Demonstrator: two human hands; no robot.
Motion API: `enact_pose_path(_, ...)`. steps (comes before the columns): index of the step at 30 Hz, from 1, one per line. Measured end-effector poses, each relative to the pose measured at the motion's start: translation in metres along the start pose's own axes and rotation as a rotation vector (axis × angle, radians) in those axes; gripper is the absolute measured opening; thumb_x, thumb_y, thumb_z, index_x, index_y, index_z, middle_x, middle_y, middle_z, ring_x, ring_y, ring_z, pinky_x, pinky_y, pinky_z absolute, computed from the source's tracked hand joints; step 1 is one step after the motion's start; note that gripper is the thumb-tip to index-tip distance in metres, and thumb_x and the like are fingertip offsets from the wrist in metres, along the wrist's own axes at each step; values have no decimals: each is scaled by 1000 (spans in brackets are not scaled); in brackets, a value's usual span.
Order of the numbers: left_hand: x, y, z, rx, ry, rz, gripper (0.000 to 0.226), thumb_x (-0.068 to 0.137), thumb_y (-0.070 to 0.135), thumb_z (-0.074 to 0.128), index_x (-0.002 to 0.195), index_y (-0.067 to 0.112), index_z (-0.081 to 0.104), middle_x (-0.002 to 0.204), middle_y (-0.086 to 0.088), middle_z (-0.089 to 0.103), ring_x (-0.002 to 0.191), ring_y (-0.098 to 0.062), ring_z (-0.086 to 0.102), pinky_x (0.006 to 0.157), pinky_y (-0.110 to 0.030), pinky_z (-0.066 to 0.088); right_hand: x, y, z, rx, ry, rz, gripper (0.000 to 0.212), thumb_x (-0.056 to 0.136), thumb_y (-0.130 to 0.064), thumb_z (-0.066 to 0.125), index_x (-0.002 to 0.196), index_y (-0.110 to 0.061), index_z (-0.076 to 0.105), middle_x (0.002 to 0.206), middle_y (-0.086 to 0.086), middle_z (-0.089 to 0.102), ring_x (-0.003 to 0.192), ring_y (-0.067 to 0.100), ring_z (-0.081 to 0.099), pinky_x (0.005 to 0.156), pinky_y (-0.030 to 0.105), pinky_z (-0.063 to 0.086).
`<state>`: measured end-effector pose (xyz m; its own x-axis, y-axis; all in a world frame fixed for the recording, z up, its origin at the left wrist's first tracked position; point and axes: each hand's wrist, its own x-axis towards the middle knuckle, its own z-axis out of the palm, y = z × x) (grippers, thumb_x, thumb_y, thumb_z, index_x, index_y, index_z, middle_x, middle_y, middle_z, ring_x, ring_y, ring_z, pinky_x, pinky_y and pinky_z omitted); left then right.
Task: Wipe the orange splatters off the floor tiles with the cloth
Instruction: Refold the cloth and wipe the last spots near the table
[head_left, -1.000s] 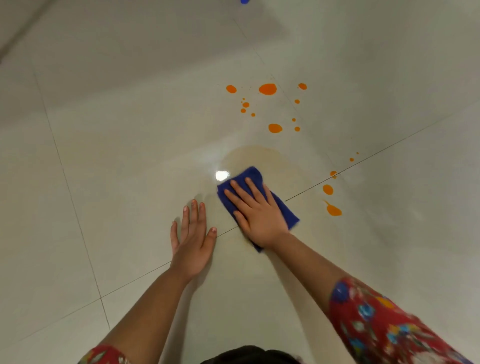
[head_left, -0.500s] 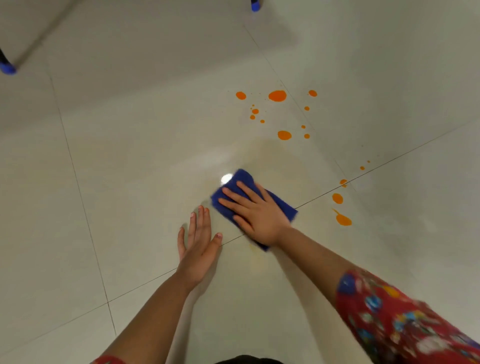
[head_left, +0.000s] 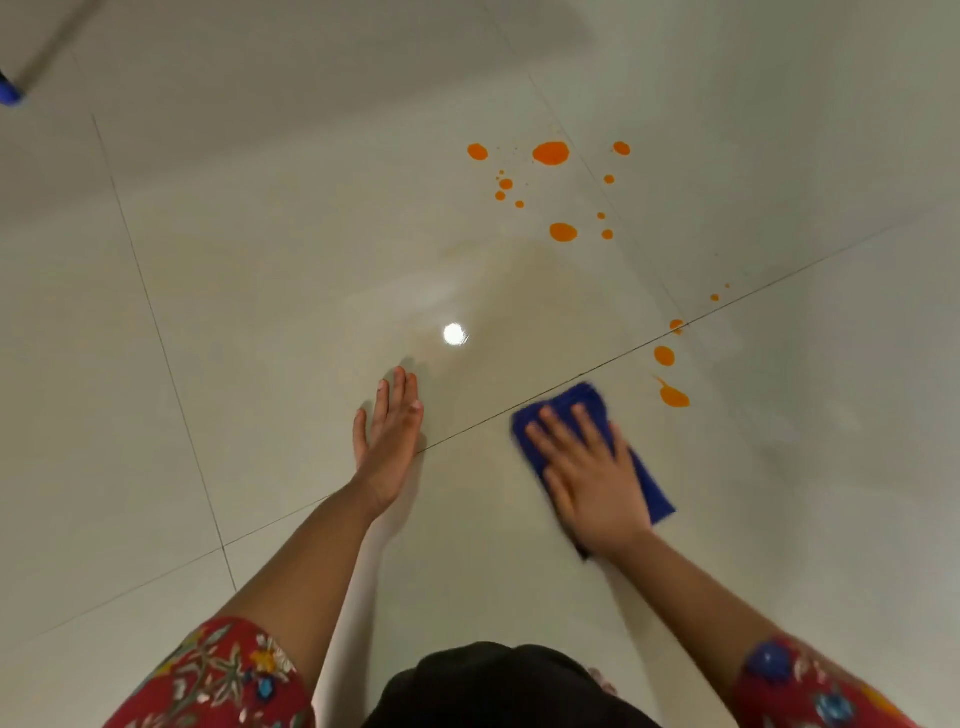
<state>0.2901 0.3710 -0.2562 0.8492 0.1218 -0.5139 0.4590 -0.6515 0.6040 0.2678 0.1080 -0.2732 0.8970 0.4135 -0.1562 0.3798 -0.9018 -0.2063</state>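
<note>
On the pale floor tiles (head_left: 249, 322), we press our right hand (head_left: 592, 480) flat on the folded blue cloth (head_left: 584, 400), fingers straight and spread. Our left hand (head_left: 389, 441) rests open, palm down, on bare tile beside it. Orange splatters (head_left: 550, 153) lie beyond the cloth, and the nearest drop (head_left: 674, 397) sits just right of it, not touching.

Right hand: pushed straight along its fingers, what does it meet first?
The grout line just past the cloth, then smeared bare tile. The right hand points up and slightly left, so the tailed splat lies off its line; the small drops beyond might be in it.
</note>
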Motion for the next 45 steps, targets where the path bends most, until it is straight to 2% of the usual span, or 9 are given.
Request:
enact_pose_path(4,4,0,3,110,31,-12,50,104,26,12,152,30,1,159,17,-11,145,-1,-13,116,-31,-12,77,-14,-11,27,53,258,56,99,-40,25,153,-37,13,162,-11,10,150,23,0,119,53,8)
enact_pose_path(10,-3,1,6,169,96,55,52,102,33,13,153,23,9,161,8,-6,147,-8,-10,118,-38,-8,-24,-47,10,15,-89,-211,55,101,-43,28,153,-40,10,161,-16,7,150,17,-4,120,49,-4)
enact_pose_path(14,-3,4,9,280,127,58,60,97,45,13,149,18,22,161,2,5,148,-16,0,118,-49,7,-24,20,-3,21,-34,107,54,99,-44,25,153,-39,15,161,-15,10,150,17,-3,119,52,6)
enact_pose_path(19,-12,15,5,205,204,49,52,101,41,29,148,18,33,161,1,14,148,-15,8,118,-45,10,43,-19,-7,35,-23,325,57,101,-42,21,154,-37,1,161,-13,-7,149,19,-12,119,50,-4)
enact_pose_path(25,-25,27,15,150,195,-48,51,100,34,36,148,18,32,160,2,15,148,-16,11,119,-44,11,18,-29,-14,-56,-265,9,59,94,-54,3,149,-42,-14,158,-16,-17,149,20,-14,120,43,2)
enact_pose_path(29,-27,73,19,-119,130,-136,50,99,29,36,147,17,35,158,1,23,144,-19,25,117,-42,22,13,11,-48,-71,-519,179,66,102,-49,27,148,-37,-18,154,-12,-26,149,24,-13,121,42,15)
enact_pose_path(32,-32,79,23,-109,91,1,50,98,29,35,147,22,35,157,3,27,140,-21,33,115,-39,27,11,16,-65,-52,-629,302,74,101,-43,38,151,-32,-15,159,-7,-22,149,27,-9,120,43,16)
enact_pose_path(41,-11,102,28,127,96,261,51,99,22,41,149,16,31,159,1,21,145,-18,22,117,-36,21,-2,44,-55,105,-321,296,57,105,-28,27,152,-34,-5,159,-9,-17,148,22,-11,122,42,7)
enact_pose_path(45,3,112,37,155,44,306,56,97,25,46,150,20,28,160,6,17,146,-13,18,116,-31,20,-41,104,-41,103,-178,580,62,97,-36,17,151,-23,-11,157,-5,-19,150,30,-7,120,46,5)
